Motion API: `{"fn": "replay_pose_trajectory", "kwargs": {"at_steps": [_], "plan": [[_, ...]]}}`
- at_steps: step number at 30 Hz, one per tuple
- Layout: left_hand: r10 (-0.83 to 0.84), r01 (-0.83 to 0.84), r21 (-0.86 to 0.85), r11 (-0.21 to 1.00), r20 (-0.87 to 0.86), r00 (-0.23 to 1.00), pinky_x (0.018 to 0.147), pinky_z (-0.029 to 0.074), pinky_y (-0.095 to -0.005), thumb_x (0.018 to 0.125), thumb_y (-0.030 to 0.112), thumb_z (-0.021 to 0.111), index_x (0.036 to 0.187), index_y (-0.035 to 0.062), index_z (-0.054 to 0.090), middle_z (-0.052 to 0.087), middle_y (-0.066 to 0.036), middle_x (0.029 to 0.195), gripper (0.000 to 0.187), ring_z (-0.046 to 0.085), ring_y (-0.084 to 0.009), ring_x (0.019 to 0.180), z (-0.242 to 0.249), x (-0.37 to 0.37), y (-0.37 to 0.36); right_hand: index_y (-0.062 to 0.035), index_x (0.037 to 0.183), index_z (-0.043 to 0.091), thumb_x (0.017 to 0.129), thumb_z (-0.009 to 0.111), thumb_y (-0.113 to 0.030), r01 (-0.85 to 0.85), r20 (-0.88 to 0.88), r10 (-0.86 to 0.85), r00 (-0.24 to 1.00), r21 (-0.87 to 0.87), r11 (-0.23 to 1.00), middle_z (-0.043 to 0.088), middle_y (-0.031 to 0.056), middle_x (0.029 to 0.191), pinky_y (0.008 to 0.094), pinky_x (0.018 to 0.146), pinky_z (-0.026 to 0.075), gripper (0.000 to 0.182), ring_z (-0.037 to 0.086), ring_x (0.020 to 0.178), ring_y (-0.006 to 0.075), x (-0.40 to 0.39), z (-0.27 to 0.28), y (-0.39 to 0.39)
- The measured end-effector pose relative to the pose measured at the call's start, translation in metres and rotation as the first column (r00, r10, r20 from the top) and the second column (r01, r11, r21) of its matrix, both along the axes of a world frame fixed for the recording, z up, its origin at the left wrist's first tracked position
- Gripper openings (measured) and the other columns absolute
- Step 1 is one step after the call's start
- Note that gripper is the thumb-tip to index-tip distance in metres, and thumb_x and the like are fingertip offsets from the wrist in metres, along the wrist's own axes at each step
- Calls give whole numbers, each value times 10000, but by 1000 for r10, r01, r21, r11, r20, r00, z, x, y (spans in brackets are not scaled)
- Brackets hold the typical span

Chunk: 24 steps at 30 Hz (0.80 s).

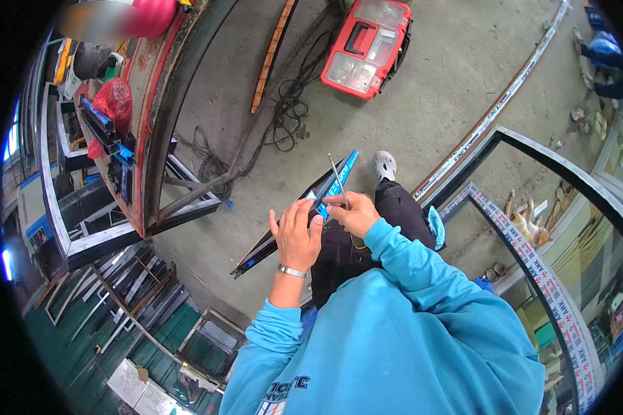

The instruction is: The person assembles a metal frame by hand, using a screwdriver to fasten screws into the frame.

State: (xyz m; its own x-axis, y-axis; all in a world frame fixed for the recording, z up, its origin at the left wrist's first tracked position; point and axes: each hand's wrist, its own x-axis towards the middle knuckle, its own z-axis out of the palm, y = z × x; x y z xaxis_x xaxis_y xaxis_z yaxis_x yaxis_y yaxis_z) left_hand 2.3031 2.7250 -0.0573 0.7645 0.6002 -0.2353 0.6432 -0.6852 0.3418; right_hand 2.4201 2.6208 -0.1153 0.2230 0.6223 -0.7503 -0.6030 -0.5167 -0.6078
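A black metal profile [346, 166] with blue printed film lies slantwise over my lap, its lower end pointing to the left. My left hand [299, 235] is at the middle of this profile, its fingers bent over it and partly covering it. In my right hand [354, 214], thumb and fingers close round a thin metal rod [337, 173], which points up and away beside the blue film. The rod's lower end is hidden in the grip, so its exact kind does not show.
A red toolbox [356, 52] with clear lids stands on the concrete floor ahead. Dark cables [287, 111] lie tangled left of it. A metal-edged workbench [156, 104] rises at left. Large black frames [526, 256] lean at right, near a cat [531, 228]. Profile offcuts [135, 290] fill the lower left.
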Motion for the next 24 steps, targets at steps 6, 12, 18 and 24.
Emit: {"fn": "replay_pose_trajectory", "kwargs": {"at_steps": [6,12,18,24], "plan": [[-168,166,36,985,33,985,938,371,-470,751,484,670,1065,57,581,595,-123,1090,538,568,-305,976,-1,15,6,-52,1023,679,791,633,-170,35,157,-53,986,113,993,655,118,843,316,721,481,264,619,773,202,-9,-15,-6],[-143,143,11,990,186,972,637,527,-381,658,375,792,995,32,596,647,-132,922,519,642,-322,779,-21,3,7,-79,1006,688,792,591,-147,-127,355,50,934,197,972,633,133,807,341,738,488,244,619,782,273,-2,-18,-10],[-185,168,93,981,229,956,607,540,-374,686,342,781,983,20,600,657,-156,876,474,657,-316,739,-28,-2,7,-68,978,689,779,580,-124,-135,420,42,907,194,972,644,140,837,347,726,493,234,629,807,283,1,-14,-4],[-156,136,89,987,271,950,602,540,-372,682,274,772,952,22,608,661,-153,849,404,659,-310,723,-26,4,8,-77,1187,541,751,687,-139,-33,5,33,999,127,991,609,76,892,302,648,502,464,594,731,165,43,-15,-9]]}}
